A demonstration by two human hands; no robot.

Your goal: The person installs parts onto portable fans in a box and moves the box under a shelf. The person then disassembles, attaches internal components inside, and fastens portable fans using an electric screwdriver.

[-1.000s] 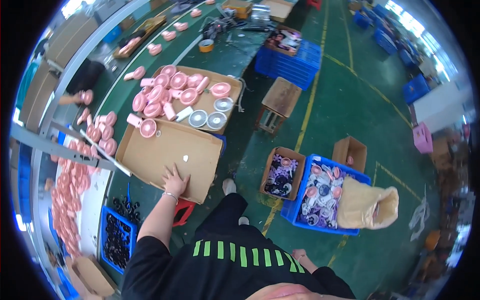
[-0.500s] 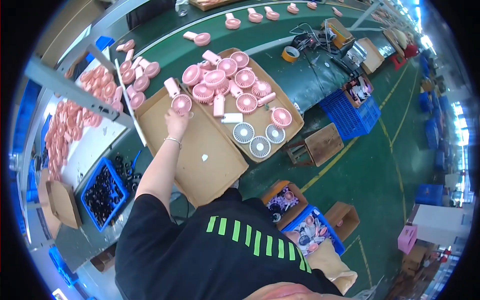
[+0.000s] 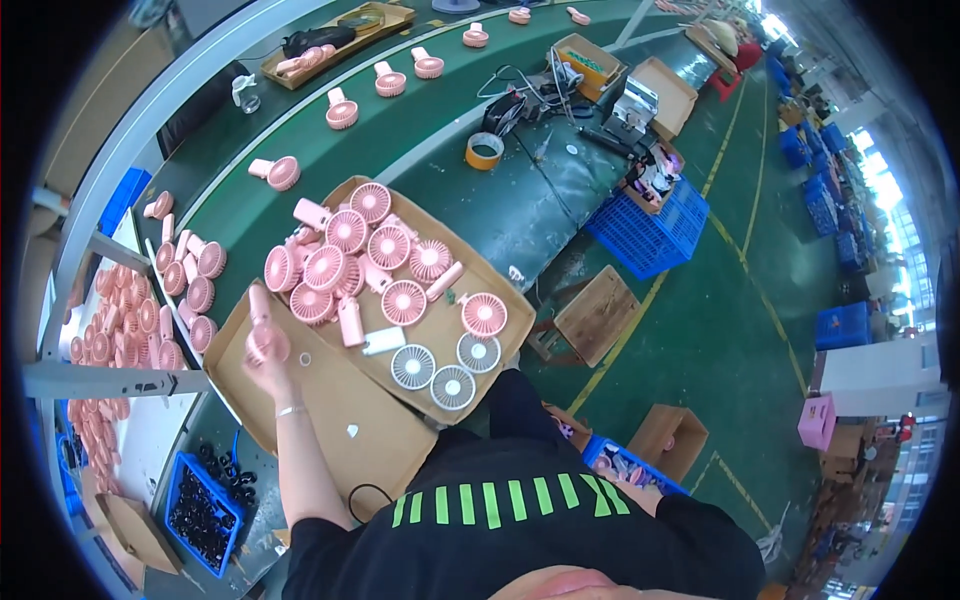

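Observation:
At the left end of a shallow cardboard tray [image 3: 330,400], my left hand [image 3: 264,372] is closed around the lower edge of a pink handheld fan [image 3: 267,341]. The fan's handle points away from me, and its round head is slightly blurred. Beside that tray, a second cardboard tray [image 3: 455,255] holds a heap of pink handheld fans [image 3: 325,268]. Its near end has several round fan pieces with grey centres [image 3: 413,367] and a white handle piece [image 3: 384,341]. My right hand does not show.
Pink fans [image 3: 342,110] lie spaced along the curved green belt. More fans [image 3: 125,325] are piled on a white surface at left, below a metal frame bar [image 3: 115,381]. A blue crate [image 3: 205,515] holds black parts. Orange tape [image 3: 484,151], a stool [image 3: 597,315] and a blue crate [image 3: 650,228] are rightward.
The view has swung, so the trays sit lower and farther left. My left hand stays on the pink fan at the tray's end. A small ring now shows in the tray beside it.

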